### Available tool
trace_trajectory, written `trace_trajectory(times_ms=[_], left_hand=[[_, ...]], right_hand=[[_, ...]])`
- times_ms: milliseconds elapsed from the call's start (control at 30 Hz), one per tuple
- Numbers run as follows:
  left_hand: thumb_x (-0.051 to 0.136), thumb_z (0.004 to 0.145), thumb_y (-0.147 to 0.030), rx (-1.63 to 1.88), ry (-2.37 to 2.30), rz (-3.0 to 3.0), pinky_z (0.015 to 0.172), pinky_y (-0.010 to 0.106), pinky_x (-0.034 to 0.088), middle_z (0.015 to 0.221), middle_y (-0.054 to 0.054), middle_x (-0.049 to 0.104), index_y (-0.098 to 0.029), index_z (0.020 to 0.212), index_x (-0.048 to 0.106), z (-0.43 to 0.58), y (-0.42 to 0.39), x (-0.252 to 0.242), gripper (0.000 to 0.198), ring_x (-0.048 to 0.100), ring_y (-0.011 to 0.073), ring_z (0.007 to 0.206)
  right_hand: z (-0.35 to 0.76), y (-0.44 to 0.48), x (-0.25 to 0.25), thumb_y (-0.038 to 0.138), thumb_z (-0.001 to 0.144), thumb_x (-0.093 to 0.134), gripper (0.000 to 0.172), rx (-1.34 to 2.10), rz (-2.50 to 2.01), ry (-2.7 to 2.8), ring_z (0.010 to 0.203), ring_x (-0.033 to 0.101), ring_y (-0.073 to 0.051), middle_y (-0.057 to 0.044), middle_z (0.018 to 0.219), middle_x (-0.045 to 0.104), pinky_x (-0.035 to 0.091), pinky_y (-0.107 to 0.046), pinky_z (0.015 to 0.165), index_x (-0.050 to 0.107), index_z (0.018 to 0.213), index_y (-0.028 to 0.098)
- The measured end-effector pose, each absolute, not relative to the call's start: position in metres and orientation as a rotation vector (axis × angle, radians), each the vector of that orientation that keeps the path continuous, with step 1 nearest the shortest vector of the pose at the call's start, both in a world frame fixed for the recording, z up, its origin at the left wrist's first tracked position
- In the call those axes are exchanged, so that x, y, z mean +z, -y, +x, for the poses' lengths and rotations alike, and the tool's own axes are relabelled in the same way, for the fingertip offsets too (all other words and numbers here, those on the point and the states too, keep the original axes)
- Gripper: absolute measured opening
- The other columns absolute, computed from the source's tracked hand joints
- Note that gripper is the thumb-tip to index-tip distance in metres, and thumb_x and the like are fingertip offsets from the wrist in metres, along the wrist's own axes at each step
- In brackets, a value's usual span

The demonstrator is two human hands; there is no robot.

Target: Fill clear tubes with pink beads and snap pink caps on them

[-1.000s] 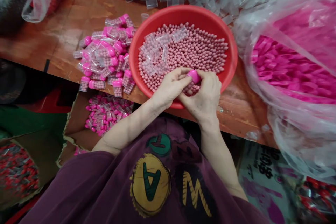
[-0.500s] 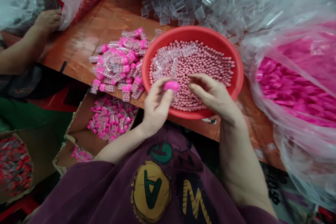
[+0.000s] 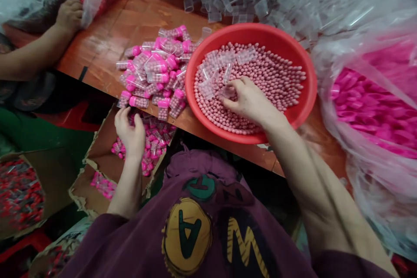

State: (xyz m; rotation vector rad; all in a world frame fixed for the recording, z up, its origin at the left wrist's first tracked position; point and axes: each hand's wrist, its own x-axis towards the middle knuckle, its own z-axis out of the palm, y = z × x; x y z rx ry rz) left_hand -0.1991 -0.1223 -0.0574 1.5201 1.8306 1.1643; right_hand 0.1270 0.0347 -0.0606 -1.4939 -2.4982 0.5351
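My left hand point(image 3: 130, 132) is at the table's front edge, over a cardboard box point(image 3: 106, 143) of filled, pink-capped tubes. Its fingers are apart and nothing shows between them. Just beyond its fingertips lies a heap of clear tubes with pink caps point(image 3: 156, 77), filled with pink beads. Inside the red basin point(image 3: 250, 139), my right hand point(image 3: 249, 100) pinches a clear plastic tube point(image 3: 227, 92), partly hidden by the fingers, low over the pink beads point(image 3: 273, 80). A few other clear tubes point(image 3: 206, 89) lie on the beads to its left.
Loose clear tubes point(image 3: 241, 2) are piled behind the basin. To the right stands a plastic bag of pink caps point(image 3: 368, 113). Another person's hand point(image 3: 69, 15) rests by bags at the far left. A box of red-capped items point(image 3: 21, 195) sits lower left.
The left hand has moved left from the basin to the table edge, and the pink-capped tube it held is gone from it. The right hand has moved left and taken a clear tube.
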Motion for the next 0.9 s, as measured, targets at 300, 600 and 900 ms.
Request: trace_trajectory(times_ms=[300, 600, 900], left_hand=[[0.068, 0.108, -0.032, 0.934, -1.396, 1.939, 0.136, 0.05, 0.049, 0.156, 0.02, 0.074, -0.013, 0.144, 0.074, -0.062, 0.037, -0.023, 0.041, 0.067, 0.0338, 0.153], [0.067, 0.103, -0.017, 0.595, -1.417, 2.013, 0.116, 0.049, 0.058, 0.132, 0.017, 0.084, -0.014, 0.136, 0.079, -0.016, 0.002, -0.023, 0.036, 0.079, 0.0361, 0.126], [0.045, 0.106, -0.001, -0.347, -1.417, 2.52, 0.114, 0.049, 0.064, 0.137, 0.029, 0.083, -0.002, 0.135, 0.083, 0.018, -0.041, 0.009, 0.047, 0.081, 0.0399, 0.135]], right_hand=[[0.149, -0.001, -0.059, 0.027, 0.087, 0.071, 0.087, 0.351, -1.374, 2.278, 0.142, 0.063, -0.041, -0.025, 0.154, 0.064, 0.057, -0.064, 0.122, 0.044, 0.168, 0.012], [0.159, 0.048, -0.055, 0.029, 0.099, 0.064, 0.083, 0.259, -1.341, 2.126, 0.15, 0.06, -0.037, -0.017, 0.158, 0.059, 0.06, -0.063, 0.125, 0.036, 0.178, 0.028], [0.277, 0.116, -0.082, 0.037, 0.107, 0.071, 0.036, -0.076, -1.57, 1.639, 0.102, 0.077, -0.025, -0.013, 0.127, 0.076, 0.07, -0.047, 0.091, 0.073, 0.141, 0.025]])
